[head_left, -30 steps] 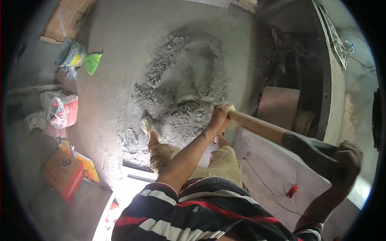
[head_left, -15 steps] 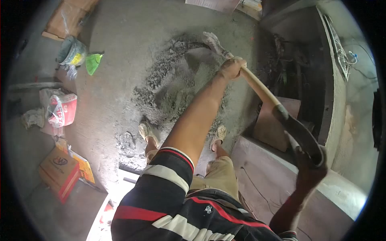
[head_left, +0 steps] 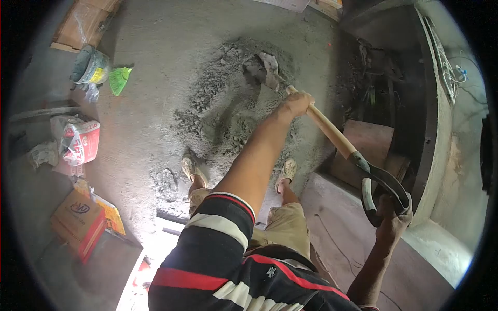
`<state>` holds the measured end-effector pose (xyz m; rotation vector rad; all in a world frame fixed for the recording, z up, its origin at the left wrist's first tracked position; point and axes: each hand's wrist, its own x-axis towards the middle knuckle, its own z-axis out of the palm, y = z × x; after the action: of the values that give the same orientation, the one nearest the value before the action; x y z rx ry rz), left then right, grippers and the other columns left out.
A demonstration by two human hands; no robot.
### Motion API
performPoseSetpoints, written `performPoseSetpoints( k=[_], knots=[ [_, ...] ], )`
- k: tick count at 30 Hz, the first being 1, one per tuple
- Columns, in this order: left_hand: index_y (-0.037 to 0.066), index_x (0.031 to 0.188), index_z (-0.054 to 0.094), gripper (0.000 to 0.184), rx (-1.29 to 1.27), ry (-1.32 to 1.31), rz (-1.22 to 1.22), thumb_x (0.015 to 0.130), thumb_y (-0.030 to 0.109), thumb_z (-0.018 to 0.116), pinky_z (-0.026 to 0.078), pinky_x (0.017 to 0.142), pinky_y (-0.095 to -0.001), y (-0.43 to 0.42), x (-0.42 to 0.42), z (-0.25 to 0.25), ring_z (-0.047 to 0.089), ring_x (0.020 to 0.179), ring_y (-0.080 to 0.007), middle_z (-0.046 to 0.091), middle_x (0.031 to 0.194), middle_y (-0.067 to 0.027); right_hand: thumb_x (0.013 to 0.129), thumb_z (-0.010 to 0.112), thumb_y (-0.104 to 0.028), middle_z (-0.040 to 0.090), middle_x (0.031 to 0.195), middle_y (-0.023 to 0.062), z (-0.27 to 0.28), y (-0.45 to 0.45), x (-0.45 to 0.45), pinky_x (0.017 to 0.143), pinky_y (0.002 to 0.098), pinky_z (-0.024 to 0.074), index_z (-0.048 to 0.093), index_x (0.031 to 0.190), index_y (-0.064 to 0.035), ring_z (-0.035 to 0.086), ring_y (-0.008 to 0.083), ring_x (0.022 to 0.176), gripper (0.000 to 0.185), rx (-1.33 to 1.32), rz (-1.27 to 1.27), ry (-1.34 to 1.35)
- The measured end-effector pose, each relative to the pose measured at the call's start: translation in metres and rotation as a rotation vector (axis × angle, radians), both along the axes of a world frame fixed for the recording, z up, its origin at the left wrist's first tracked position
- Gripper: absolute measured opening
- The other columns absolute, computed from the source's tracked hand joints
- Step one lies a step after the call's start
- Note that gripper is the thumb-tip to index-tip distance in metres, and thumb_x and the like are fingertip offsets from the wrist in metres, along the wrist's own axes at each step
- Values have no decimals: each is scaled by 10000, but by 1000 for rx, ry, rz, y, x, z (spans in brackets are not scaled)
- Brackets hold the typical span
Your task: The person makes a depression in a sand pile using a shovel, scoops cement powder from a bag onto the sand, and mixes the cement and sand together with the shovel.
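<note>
A shovel [head_left: 330, 130] with a pale wooden shaft and a dark D-shaped grip slants across the view. Its cement-coated blade is over the far side of a grey pile of mortar mix [head_left: 212, 114] on the floor. My left hand [head_left: 299, 103] is wrapped round the lower shaft, close above the blade. At the other end, my right hand [head_left: 393, 216] is closed on the D-grip; some of its fingers are hidden behind the grip. The pile looks loose and crumbly, with a hollow in its middle.
My clogs [head_left: 286, 170] stand at the pile's near edge. Leftward are a bucket [head_left: 89, 66], a green brush head [head_left: 120, 80], a red-and-white bag [head_left: 80, 141] and a cardboard box [head_left: 78, 220]. A low concrete ledge [head_left: 353, 228] and a board [head_left: 363, 147] lie right.
The shovel blade has shifted down and slightly left, and the shovel has turned about its shaft. Mix that was sliding near the blade has settled. Both hands keep their hold.
</note>
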<state>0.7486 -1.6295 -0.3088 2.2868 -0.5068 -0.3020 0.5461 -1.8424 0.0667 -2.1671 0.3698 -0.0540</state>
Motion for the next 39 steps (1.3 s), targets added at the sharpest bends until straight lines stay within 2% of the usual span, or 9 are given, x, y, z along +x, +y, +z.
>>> performPoseSetpoints(
  k=[4, 8, 10, 17, 23, 25, 29, 32, 39],
  knots=[
    [63, 923, 676, 201, -33, -19, 8, 764, -56, 644, 521, 822, -433, -9, 2, -29, 672, 985, -349, 696, 983, -158, 832, 721, -74, 591, 709, 19, -5, -3, -4, 481, 228, 398, 604, 975, -20, 480, 61, 534, 192, 18, -6, -48],
    [64, 935, 686, 215, -34, 12, 25, 762, -57, 646, 526, 832, -428, 0, -9, 1, 672, 975, -354, 695, 977, -163, 829, 724, -69, 583, 695, 15, 4, -14, 1, 482, 228, 402, 602, 968, -22, 485, 63, 529, 191, 32, 18, -19],
    [88, 1017, 715, 252, 55, 77, 6, 802, -23, 642, 541, 881, -453, 8, -16, 9, 675, 1020, -347, 697, 1040, -157, 846, 797, -306, 602, 741, -5, 2, -18, 0, 507, 207, 393, 599, 978, -17, 507, 46, 591, 374, 31, 46, 12],
    [74, 992, 710, 218, 10, 6, 95, 800, -14, 654, 545, 870, -451, 37, -50, 8, 660, 1033, -346, 691, 1013, -175, 838, 808, -269, 595, 735, -15, 8, -2, -7, 525, 209, 403, 608, 964, -36, 516, 50, 595, 332, 25, 92, 54],
    [40, 953, 668, 193, -310, 312, 332, 765, 7, 695, 519, 865, -447, 46, -81, 17, 650, 950, -357, 664, 967, -176, 801, 824, -211, 601, 756, -24, 27, 8, -19, 536, 199, 415, 613, 916, -49, 539, 45, 635, 290, -97, 83, 74],
    [36, 933, 664, 200, -106, -166, 212, 745, 24, 732, 516, 825, -462, 43, -105, 12, 649, 907, -363, 652, 914, -175, 832, 758, -148, 561, 743, -44, 34, 7, -23, 512, 196, 355, 614, 922, -66, 483, 28, 601, 189, -102, 113, -22],
    [14, 935, 660, 177, -188, -83, 308, 761, -14, 681, 498, 883, -478, 47, -145, 24, 618, 1018, -365, 650, 948, -192, 812, 775, -129, 576, 768, -40, 46, -2, -29, 551, 184, 372, 613, 927, -64, 492, 26, 634, 209, -119, 195, 15],
    [9, 908, 657, 171, -258, -40, 343, 744, -10, 700, 489, 887, -477, 59, -166, 10, 618, 977, -359, 643, 919, -177, 719, 827, -140, 632, 797, -15, 54, 30, -44, 662, 252, 454, 623, 859, -39, 567, 77, 747, 268, -274, 309, 120],
    [43, 919, 642, 276, -175, -151, 438, 664, 17, 744, 499, 882, -478, 66, -201, 41, 611, 1017, -350, 628, 953, -155, 608, 852, -151, 609, 689, 83, 79, 32, -45, 611, 346, 455, 613, 796, -66, 590, 246, 605, 316, -609, 679, -64]
  ],
)
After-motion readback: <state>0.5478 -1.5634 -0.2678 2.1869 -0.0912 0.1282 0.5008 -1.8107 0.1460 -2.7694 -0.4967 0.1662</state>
